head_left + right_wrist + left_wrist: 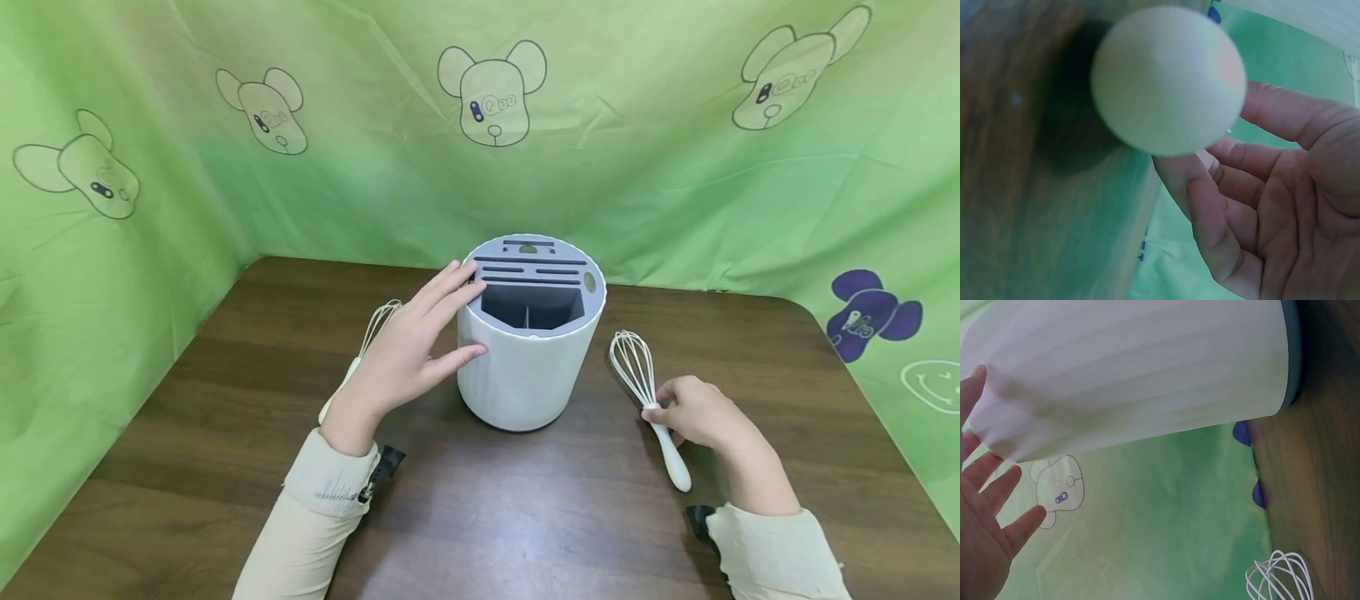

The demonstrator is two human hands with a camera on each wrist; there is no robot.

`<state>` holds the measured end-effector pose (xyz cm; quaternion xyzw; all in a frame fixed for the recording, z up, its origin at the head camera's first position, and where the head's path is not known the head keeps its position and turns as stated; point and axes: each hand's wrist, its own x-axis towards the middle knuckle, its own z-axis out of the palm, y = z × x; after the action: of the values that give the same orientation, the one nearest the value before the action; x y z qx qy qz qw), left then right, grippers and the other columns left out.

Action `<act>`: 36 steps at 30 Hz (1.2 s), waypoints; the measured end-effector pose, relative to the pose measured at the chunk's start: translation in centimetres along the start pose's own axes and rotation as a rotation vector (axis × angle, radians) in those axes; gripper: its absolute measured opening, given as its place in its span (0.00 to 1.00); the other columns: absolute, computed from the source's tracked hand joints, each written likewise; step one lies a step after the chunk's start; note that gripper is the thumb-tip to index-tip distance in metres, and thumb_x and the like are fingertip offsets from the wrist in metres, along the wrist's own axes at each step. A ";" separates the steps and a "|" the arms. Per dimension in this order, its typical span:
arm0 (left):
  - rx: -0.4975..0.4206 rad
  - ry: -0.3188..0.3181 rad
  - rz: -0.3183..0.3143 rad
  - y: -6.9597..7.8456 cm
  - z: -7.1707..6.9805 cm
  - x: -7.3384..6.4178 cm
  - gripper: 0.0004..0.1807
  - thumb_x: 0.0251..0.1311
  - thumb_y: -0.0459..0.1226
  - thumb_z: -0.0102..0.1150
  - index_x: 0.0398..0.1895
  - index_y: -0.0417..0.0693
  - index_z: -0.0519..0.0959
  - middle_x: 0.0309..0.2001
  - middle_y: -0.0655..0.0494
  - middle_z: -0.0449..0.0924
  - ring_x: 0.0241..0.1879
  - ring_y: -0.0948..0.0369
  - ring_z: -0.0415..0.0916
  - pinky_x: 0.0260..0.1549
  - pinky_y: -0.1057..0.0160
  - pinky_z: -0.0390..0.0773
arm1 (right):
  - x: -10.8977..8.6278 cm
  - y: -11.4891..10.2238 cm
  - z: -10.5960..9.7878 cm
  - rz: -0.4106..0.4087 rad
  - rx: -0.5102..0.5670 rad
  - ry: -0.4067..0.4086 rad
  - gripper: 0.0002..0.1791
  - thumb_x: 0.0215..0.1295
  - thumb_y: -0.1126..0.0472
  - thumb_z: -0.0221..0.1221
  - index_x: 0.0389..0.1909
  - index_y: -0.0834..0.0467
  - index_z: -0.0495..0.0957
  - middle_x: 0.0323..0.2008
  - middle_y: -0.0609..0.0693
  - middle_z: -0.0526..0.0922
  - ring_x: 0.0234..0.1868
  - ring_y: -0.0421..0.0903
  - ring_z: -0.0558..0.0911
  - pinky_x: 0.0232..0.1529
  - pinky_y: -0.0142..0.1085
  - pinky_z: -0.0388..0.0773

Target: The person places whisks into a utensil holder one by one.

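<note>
1. The right hand (701, 408), to the right of the white holder (528, 379), has its fingers closed in a pinch; thumb and fingertips grip the right whisk (670, 458) at the upper handle, just below the wires
2. The left hand (405, 346), at the left side of the white holder, has its fingers (453, 306) spread and nearly straight, with nothing gripped; fingertips meet the holder's rim in the head view, the thumb lies apart from them in front of the holder's wall, and how firmly they press I cannot tell
3. The right whisk stands apart from the white holder on its right, wire head angled towards it and rounded handle end towards the person; whether it is slightly lifted I cannot tell
4. The white holder stands upright between the two hands, its grey top insert (528, 272) cut with narrow slots and one large opening with a divider inside
5. The left whisk (350, 371) lies to the left of the white holder, partly hidden by the left hand
6. Under the white holder spreads a dark brown wood-grain surface (480, 533)
7. Behind the white holder, and to both sides, hangs a green curtain (375, 192) printed with cartoon animal heads; a purple one (866, 312) shows to the holder's right
</note>
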<state>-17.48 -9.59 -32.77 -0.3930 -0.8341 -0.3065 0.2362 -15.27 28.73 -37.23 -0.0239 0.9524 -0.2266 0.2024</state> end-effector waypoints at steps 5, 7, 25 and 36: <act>-0.019 0.030 0.037 0.3 0.0 -0.1 0.37 0.58 0.41 0.71 0.69 0.43 0.69 0.74 0.47 0.64 0.78 0.51 0.53 0.76 0.55 0.57 | 0.0 0.0 -0.1 -0.009 0.015 0.000 0.13 0.66 0.57 0.62 0.35 0.65 0.80 0.24 0.48 0.85 0.23 0.43 0.86 0.33 0.39 0.75; -0.035 0.045 0.054 0.3 0.1 0.0 0.36 0.57 0.40 0.71 0.68 0.41 0.70 0.73 0.46 0.66 0.77 0.50 0.54 0.76 0.56 0.56 | 0.0 0.0 -0.1 -0.009 0.025 -0.002 0.13 0.66 0.57 0.61 0.35 0.65 0.79 0.25 0.48 0.84 0.23 0.43 0.86 0.33 0.38 0.74; -0.081 0.107 0.068 0.4 0.8 -0.3 0.35 0.54 0.37 0.73 0.66 0.40 0.72 0.70 0.44 0.69 0.76 0.48 0.57 0.75 0.56 0.60 | -0.2 0.1 0.3 -0.025 0.102 -0.030 0.16 0.68 0.59 0.60 0.42 0.70 0.75 0.25 0.50 0.81 0.22 0.44 0.84 0.32 0.37 0.75; -0.089 0.116 0.070 0.1 1.0 -0.2 0.35 0.54 0.37 0.73 0.65 0.39 0.72 0.69 0.43 0.69 0.76 0.48 0.57 0.75 0.56 0.59 | -0.3 -0.3 -0.3 -0.028 0.182 -0.012 0.22 0.69 0.58 0.60 0.50 0.74 0.71 0.29 0.51 0.87 0.24 0.44 0.86 0.35 0.37 0.80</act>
<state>-17.44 -8.95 -33.57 -0.4135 -0.7904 -0.3571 0.2771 -15.11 28.61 -36.67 -0.0202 0.9262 -0.3150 0.2063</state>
